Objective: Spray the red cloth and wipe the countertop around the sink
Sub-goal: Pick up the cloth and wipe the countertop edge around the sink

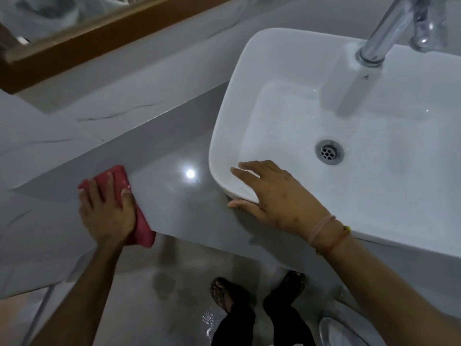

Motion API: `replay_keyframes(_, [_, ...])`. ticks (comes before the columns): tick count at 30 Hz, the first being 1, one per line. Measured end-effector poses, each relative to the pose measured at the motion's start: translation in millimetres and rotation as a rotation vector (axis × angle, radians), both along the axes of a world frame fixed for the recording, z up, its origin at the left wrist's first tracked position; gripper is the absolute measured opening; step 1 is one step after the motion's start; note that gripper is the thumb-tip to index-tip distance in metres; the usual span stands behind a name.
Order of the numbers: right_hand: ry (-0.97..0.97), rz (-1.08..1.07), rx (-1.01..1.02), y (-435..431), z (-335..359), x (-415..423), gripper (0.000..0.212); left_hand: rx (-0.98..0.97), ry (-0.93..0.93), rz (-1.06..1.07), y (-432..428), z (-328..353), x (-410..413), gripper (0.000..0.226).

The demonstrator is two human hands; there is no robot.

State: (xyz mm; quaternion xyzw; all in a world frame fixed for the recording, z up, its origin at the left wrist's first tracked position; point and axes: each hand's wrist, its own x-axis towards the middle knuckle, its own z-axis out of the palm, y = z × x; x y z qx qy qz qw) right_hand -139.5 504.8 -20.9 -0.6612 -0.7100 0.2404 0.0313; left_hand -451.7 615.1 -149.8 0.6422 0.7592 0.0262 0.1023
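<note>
Red cloth [117, 203] pinned flat under the left hand [107, 216], down on the grey bench [174, 196]. Fingers [86, 193] spread across it, palm pressing, not curled round it; cloth poking out past the fingertips toward the wall and trailing back beside the wrist to the bench's front edge. Lay well left of the sink [249, 76], a glossy bare stretch of bench between them, one bright light glare in the middle of it.

Right hand [272, 193] was open too, holding nothing, draped over the sink's near left corner: fingers laid over the rim into the basin, thumb [239, 204] tucked under the outer wall against the bench. Band [324, 231] on that wrist.

Front edge of the bench ran just behind the left wrist, floor [154, 295] below it. Back of the bench met a marbled wall [50, 126], close ahead of the cloth. Room to sweep rightward up to the sink wall; little to the left, where the side wall closed in. Tap [384, 36] stood at the sink's far side, drain [329, 152] in the basin floor.

Both forearms reached in from below, left one straight up to the cloth, right one angled in from the lower right. Sandalled feet [224, 293] on the floor, between the arms.
</note>
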Motion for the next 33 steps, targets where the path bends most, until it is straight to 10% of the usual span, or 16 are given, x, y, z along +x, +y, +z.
replay_keyframes(16, [0.045,-0.008,0.007,-2.5,-1.2,-2.0,0.071,0.047,-0.062,-0.600,-35.7,-4.6,136.3,0.054])
replay_keyframes(33, [-0.126,0.053,0.191,-4.2,3.0,-1.4,0.072,-0.024,-0.032,-0.417,-2.3,-2.4,141.8,0.062])
